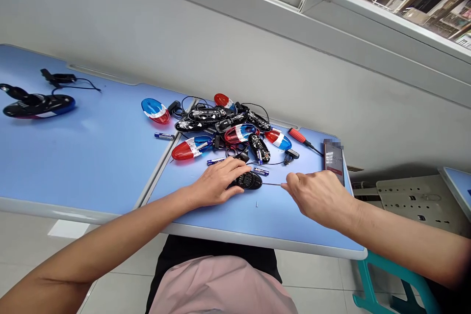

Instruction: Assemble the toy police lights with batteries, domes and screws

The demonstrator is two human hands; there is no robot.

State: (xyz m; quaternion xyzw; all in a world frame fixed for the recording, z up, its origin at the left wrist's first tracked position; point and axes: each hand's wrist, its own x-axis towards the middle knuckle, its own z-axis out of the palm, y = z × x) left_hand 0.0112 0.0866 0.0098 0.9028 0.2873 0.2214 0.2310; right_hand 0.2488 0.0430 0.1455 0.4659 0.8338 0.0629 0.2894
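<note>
My left hand (219,181) is wrapped over the left part of a black oval housing (252,180) lying on the blue table. From the right, my right hand (318,196) is closed round a screwdriver whose handle is hidden in the fist. Its thin metal shaft (271,184) points left, with the tip at the housing's right end. A small screw (257,204) stands on the table below the housing. Just above the housing is a blue battery (261,171).
Behind my hands is a pile of black housings (208,114), cables and red-blue covers (192,148). A red screwdriver (297,135) and a phone (334,159) lie at the right. An assembled unit (39,106) sits far left. The table's front edge (265,242) is near my body.
</note>
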